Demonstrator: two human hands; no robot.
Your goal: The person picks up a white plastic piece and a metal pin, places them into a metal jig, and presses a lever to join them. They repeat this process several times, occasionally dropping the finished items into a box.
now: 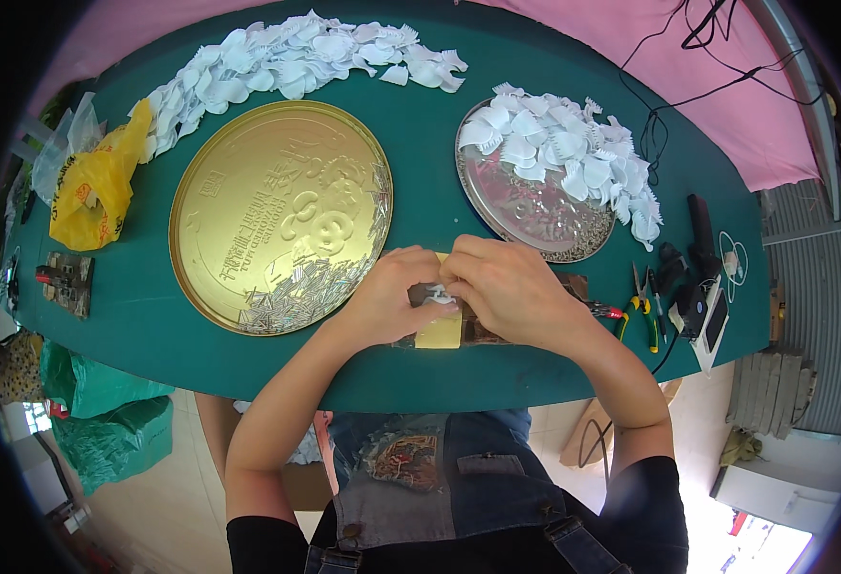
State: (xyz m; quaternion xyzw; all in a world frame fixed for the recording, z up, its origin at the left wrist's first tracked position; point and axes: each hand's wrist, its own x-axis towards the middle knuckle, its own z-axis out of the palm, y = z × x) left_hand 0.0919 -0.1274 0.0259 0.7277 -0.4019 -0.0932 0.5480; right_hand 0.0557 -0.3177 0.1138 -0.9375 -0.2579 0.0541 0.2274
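Over a yellow block near the table's front edge, my two hands meet. My left hand is closed, its thumb and fingers pinching a small white piece. Against the same piece, the bent fingertips of my right hand press from the other side. Fingers cover most of it, so its full shape is hidden. Beneath the hands lies a brown patterned board. To the left, a round gold tray holds many thin silver metal pins.
A round silver tray holds white toothed plastic pieces and tiny metal bits. More white pieces are heaped along the back. Pliers and a black device with cables lie right. A yellow bag sits left.
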